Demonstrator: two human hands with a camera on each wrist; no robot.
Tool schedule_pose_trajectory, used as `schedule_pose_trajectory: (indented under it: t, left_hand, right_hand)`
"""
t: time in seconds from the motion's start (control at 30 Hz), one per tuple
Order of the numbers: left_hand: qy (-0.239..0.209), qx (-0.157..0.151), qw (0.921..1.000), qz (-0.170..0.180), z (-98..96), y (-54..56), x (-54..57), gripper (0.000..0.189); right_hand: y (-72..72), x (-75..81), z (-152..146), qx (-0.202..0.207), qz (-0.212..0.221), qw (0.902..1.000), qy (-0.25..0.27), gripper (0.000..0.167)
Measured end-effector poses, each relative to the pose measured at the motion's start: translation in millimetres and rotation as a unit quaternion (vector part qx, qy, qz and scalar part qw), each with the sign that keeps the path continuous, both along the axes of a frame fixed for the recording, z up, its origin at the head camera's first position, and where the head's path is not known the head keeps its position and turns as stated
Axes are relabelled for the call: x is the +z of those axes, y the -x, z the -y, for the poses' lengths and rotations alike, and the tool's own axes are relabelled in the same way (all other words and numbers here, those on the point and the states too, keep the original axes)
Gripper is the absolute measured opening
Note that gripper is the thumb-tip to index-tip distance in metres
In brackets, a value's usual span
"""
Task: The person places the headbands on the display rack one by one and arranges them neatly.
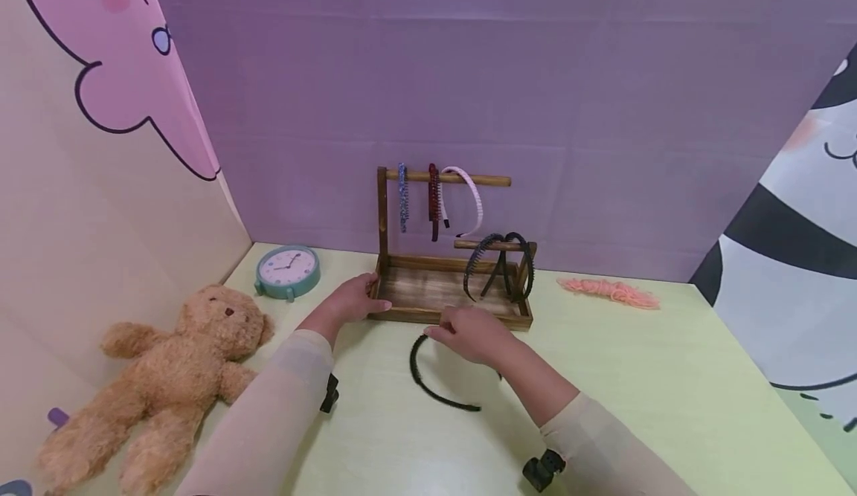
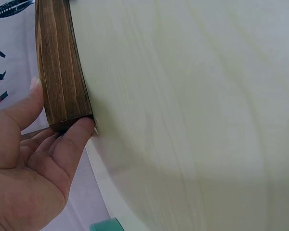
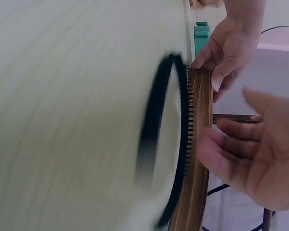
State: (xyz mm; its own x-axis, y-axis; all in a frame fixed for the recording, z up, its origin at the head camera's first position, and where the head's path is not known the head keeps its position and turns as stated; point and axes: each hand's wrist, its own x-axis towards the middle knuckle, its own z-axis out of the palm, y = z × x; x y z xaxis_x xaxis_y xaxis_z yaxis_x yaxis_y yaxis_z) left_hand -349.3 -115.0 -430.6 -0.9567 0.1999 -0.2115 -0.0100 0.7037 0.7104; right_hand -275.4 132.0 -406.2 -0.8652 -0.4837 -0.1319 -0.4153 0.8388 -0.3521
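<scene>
A wooden rack (image 1: 408,315) with a tray base and two bars stands at the back of the table. My left hand (image 1: 351,299) holds its left front corner, thumb on one side and fingers at the end. Over the front edge of the tray is my right hand (image 1: 475,334), its fingers loosely bent with nothing seen between them. Just below that hand is a black toothed headband (image 1: 462,407), partly hidden by it in the head view. The right wrist view shows the same headband (image 3: 183,130) in front of the tray edge, apart from the fingers.
From the upper bar hang a blue headband (image 1: 403,198), a dark red headband (image 1: 434,198) and a white headband (image 1: 478,206). Black headbands (image 1: 530,262) hang on the lower bar. A teal clock (image 1: 288,269) and teddy bear (image 1: 174,377) lie left; pink yarn (image 1: 609,291) lies right.
</scene>
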Motion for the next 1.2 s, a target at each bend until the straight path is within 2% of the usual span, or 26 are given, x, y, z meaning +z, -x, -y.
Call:
schedule_pose_trajectory:
  t: [0.1, 0.23, 0.4, 0.53, 0.6, 0.67, 0.77, 0.83, 0.9, 0.93, 1.03, 1.13, 1.2]
  left_hand:
    - [0.005, 0.004, 1.0000, 0.001, -1.1, 0.5, -0.4, 0.081]
    - [0.006, 0.008, 0.9999, 0.007, -2.0, 1.1, -1.1, 0.081]
    - [0.006, 0.004, 1.0000, 0.007, -2.8, 0.4, 1.5, 0.081]
    - [0.002, 0.008, 0.9999, 0.013, -3.4, -1.9, 3.4, 0.080]
    - [0.001, 0.010, 0.9998, 0.016, -3.2, -2.5, 3.8, 0.080]
    - [0.000, 0.010, 0.9998, 0.016, -3.0, -2.4, 3.4, 0.080]
    - [0.003, 0.006, 0.9999, 0.013, -2.3, -1.4, 2.2, 0.081]
    - [0.003, 0.005, 0.9999, 0.012, -1.8, -0.8, 1.2, 0.081]
    - [0.002, 0.004, 0.9999, 0.011, -1.3, -0.1, -0.2, 0.082]
    - [0.000, 0.004, 0.9999, 0.010, -1.3, 0.2, -0.8, 0.082]
    - [-0.004, 0.007, 0.9999, 0.011, -1.9, 0.9, -2.3, 0.082]
    - [-0.001, 0.011, 0.9999, 0.013, -2.5, 1.3, -2.7, 0.081]
    - [0.001, 0.013, 0.9998, 0.013, -2.8, 1.2, -1.7, 0.081]
  right_hand:
    - [-6.7, -0.6, 0.8, -0.018, 0.033, 0.9972, -0.065, 0.042]
    - [-18.0, -6.1, 3.1, -0.015, 0.101, 0.9869, -0.124, 0.038]
    - [-27.1, -6.7, 3.1, -0.009, 0.121, 0.9834, -0.135, 0.027]
    - [-32.8, -0.2, -1.6, 0.025, 0.094, 0.9849, -0.143, 0.024]
    - [-35.5, 5.4, -4.9, 0.040, 0.081, 0.9869, -0.134, 0.021]
    - [-37.8, 12.4, -8.3, 0.045, 0.081, 0.9904, -0.103, 0.014]
    - [-39.6, 24.7, -14.0, 0.044, 0.120, 0.9917, -0.015, 0.014]
    - [-39.5, 32.9, -18.3, 0.047, 0.161, 0.9837, 0.063, 0.022]
    - [-39.0, 41.5, -23.9, 0.059, 0.203, 0.9687, 0.130, 0.028]
    - [-38.8, 46.1, -27.2, 0.068, 0.217, 0.9625, 0.147, 0.032]
    - [-38.6, 60.0, -38.6, 0.101, 0.226, 0.9560, 0.158, 0.040]
    - [-40.4, 75.6, -48.6, 0.112, 0.192, 0.9678, 0.118, 0.043]
    - [-42.1, 84.6, -53.6, 0.108, 0.167, 0.9757, 0.091, 0.038]
